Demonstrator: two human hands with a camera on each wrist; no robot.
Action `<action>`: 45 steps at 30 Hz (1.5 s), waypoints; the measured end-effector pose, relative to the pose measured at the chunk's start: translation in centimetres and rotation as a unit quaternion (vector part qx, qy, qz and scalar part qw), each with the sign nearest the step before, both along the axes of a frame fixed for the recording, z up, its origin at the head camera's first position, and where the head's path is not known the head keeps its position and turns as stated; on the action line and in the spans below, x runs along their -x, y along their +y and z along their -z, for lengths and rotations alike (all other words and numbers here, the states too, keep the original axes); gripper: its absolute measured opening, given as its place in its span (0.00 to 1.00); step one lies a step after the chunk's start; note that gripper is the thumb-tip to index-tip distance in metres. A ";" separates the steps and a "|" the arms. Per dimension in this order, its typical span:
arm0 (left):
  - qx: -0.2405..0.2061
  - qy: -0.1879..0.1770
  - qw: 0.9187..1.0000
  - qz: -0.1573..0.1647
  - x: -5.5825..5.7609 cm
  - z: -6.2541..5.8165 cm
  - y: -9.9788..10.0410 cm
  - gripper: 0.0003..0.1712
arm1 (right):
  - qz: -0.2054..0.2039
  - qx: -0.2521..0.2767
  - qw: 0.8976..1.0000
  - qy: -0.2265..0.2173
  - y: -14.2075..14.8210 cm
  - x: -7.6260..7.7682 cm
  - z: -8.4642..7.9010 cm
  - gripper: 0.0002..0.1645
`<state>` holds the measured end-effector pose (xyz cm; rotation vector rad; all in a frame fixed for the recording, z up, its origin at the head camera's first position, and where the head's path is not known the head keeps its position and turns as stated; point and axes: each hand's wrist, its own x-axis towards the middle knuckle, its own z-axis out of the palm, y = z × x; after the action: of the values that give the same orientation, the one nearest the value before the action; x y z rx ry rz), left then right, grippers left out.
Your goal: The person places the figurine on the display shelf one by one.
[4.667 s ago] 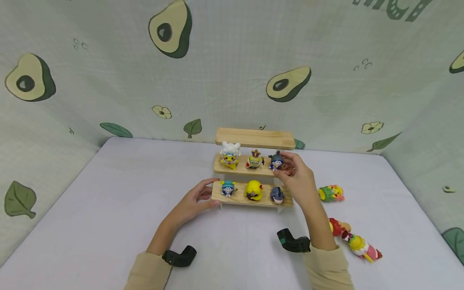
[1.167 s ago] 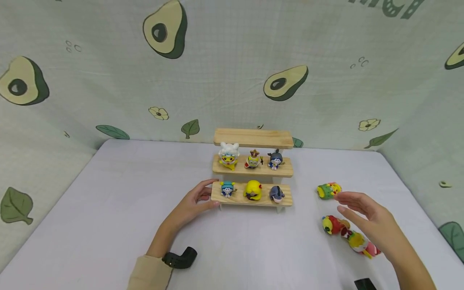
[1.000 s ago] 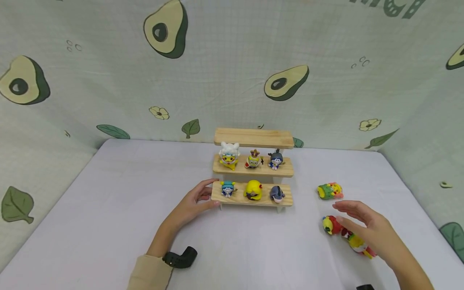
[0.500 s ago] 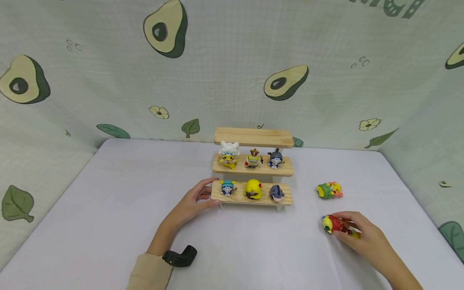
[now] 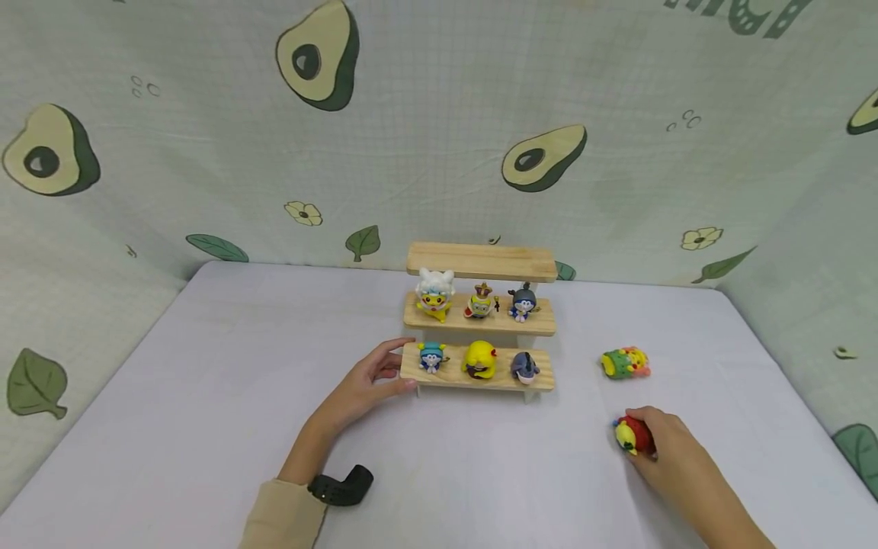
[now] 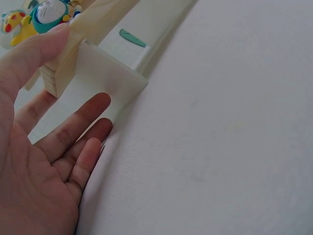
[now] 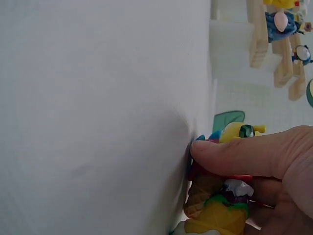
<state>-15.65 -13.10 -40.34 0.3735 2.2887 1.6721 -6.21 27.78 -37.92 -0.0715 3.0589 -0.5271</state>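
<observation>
A three-tier wooden display shelf [image 5: 482, 261] stands at the back middle of the table. My left hand [image 5: 362, 390] pinches the left end of its lowest board; in the left wrist view the thumb lies on top, other fingers extended below. At the right, my right hand [image 5: 675, 461] grips a red-and-yellow figurine [image 5: 632, 435] lying on the table. The right wrist view shows the thumb across it. Just beside it lies a second figurine [image 7: 215, 218], mostly yellow with green, which the hand hides in the head view.
A green-and-yellow figurine [image 5: 625, 363] lies behind my right hand. The middle board bears a white-hooded yellow figurine [image 5: 435, 296], a crowned one [image 5: 482, 302] and a grey-capped one [image 5: 523, 303]. Below are a blue-capped figurine [image 5: 430, 357], a yellow one [image 5: 479, 360] and a grey-blue donkey [image 5: 524, 367].
My right hand let go of the grey-capped figurine on the middle board, moved right and toward me, and took hold of the red-and-yellow figurine. The left hand stayed at the shelf.
</observation>
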 end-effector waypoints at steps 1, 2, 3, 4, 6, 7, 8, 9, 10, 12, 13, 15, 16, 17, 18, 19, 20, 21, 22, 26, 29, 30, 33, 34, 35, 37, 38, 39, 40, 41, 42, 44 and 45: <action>0.000 -0.001 1.000 -0.001 0.0 0.0 0.0 0.37 | 0.000 -0.004 1.000 0.004 -0.1 0.0 0.0 0.31; 0.000 -0.001 1.000 -0.001 0.0 0.1 0.0 0.37 | 0.002 -0.005 1.000 0.007 -0.2 0.0 0.0 0.31; 0.000 -0.001 1.000 -0.001 0.0 0.1 0.0 0.37 | 0.004 -0.004 1.000 0.007 -0.2 0.0 0.0 0.31; 0.000 -0.001 1.000 -0.001 0.0 0.1 0.0 0.37 | 0.007 -0.003 1.000 0.000 -0.3 0.1 -0.1 0.32; -0.002 0.000 1.000 -0.001 0.0 0.2 -0.1 0.37 | 0.013 -0.003 1.000 -0.015 -0.3 0.2 -0.2 0.33; -0.002 0.000 1.000 -0.001 0.0 0.2 -0.1 0.37 | 0.016 -0.003 1.000 -0.022 -0.3 0.3 -0.2 0.33; -0.002 0.001 1.000 0.000 0.0 0.2 -0.1 0.37 | 0.017 -0.003 0.999 -0.029 -0.3 0.3 -0.2 0.34; -0.002 0.002 1.000 0.001 0.0 0.2 -0.1 0.37 | 0.017 -0.003 0.999 -0.032 -0.2 0.4 -0.2 0.34; -0.002 0.002 1.000 0.001 0.0 0.1 -0.1 0.37 | 0.016 -0.002 0.999 -0.032 -0.2 0.4 -0.2 0.34; -0.004 0.004 1.000 0.002 0.0 0.1 0.0 0.37 | 0.014 -0.002 1.000 -0.026 -0.2 0.4 -0.2 0.33; -0.006 0.005 1.000 0.002 0.0 0.1 0.0 0.37 | 0.012 -0.003 1.000 -0.021 -0.2 0.4 -0.1 0.33; -0.009 0.005 1.000 0.003 0.0 0.0 0.0 0.37 | 0.009 -0.004 1.000 -0.011 -0.3 0.4 -0.1 0.33; -0.009 0.006 1.000 0.003 0.0 0.0 0.0 0.37 | 0.009 -0.005 1.000 -0.006 -0.3 0.4 -0.1 0.33; -0.010 0.006 1.000 0.004 0.0 0.0 0.0 0.37 | 0.010 -0.006 1.000 -0.004 -0.3 0.4 -0.2 0.33; -0.010 0.005 1.000 0.004 0.0 0.0 0.0 0.37 | 0.011 -0.006 1.000 -0.003 -0.3 0.4 -0.2 0.32; -0.009 0.005 1.000 0.004 0.0 0.0 0.0 0.37 | 0.013 -0.006 1.000 -0.004 -0.3 0.4 -0.2 0.32; -0.009 0.005 1.000 0.004 0.0 0.0 0.0 0.37 | 0.014 -0.006 1.000 -0.004 -0.3 0.4 -0.3 0.32; -0.009 0.005 1.000 0.003 0.0 0.0 0.0 0.37 | 0.016 -0.006 1.000 -0.007 -0.3 0.4 -0.3 0.32; -0.008 0.005 1.000 0.004 0.0 0.0 0.0 0.37 | 0.016 -0.005 1.000 -0.008 -0.3 0.4 -0.4 0.32; -0.009 0.004 1.000 0.003 0.0 0.0 0.0 0.37 | 0.010 0.002 1.000 -0.006 -0.1 0.4 -0.5 0.33; -0.008 0.004 1.000 0.003 -0.1 -0.1 0.0 0.37 | 0.011 0.010 1.000 -0.012 0.2 0.5 -0.6 0.34; -0.008 0.004 1.000 0.003 -0.1 -0.2 0.0 0.37 | 0.014 0.013 1.000 -0.021 0.2 0.6 -0.6 0.35; -0.009 0.004 1.000 0.002 -0.2 -0.2 0.0 0.37 | 0.025 0.015 0.999 -0.044 0.4 0.8 -0.7 0.36; -0.009 0.003 1.000 0.002 -0.2 -0.2 0.0 0.38 | 0.027 0.017 0.998 -0.048 0.4 0.8 -0.7 0.36; -0.009 0.002 1.000 0.002 -0.2 -0.2 0.0 0.38 | 0.028 0.020 0.998 -0.046 0.4 0.8 -0.7 0.37; -0.008 0.000 1.000 0.002 -0.2 -0.3 0.0 0.38 | 0.024 0.030 0.999 -0.028 0.5 0.6 -0.7 0.36; -0.007 0.000 1.000 0.002 -0.2 -0.3 0.0 0.38 | 0.021 0.037 0.999 -0.016 0.5 0.6 -0.7 0.36; -0.006 -0.001 1.000 0.002 -0.2 -0.3 0.0 0.38 | 0.017 0.046 0.999 -0.003 0.5 0.5 -0.7 0.36; -0.005 -0.001 1.000 0.002 -0.2 -0.3 0.0 0.38 | 0.012 0.056 0.998 0.011 0.5 0.4 -0.8 0.35; -0.003 -0.001 1.000 0.002 -0.2 -0.3 0.0 0.37 | 0.009 0.069 0.997 0.025 0.4 0.4 -0.9 0.35; -0.001 -0.002 1.000 0.001 -0.2 -0.3 -0.1 0.37 | 0.005 0.083 0.996 0.040 0.4 0.3 -0.9 0.34; 0.004 -0.002 1.000 0.000 -0.1 -0.2 0.0 0.37 | 0.002 0.112 0.992 0.065 0.4 0.2 -1.2 0.34; 0.005 -0.002 1.000 0.000 -0.1 -0.2 0.0 0.37 | 0.001 0.130 0.989 0.077 0.5 0.1 -1.3 0.33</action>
<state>-15.59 -13.08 -40.16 0.3669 2.2934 1.6596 -6.32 28.23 -36.64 -0.1203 3.1170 -0.9603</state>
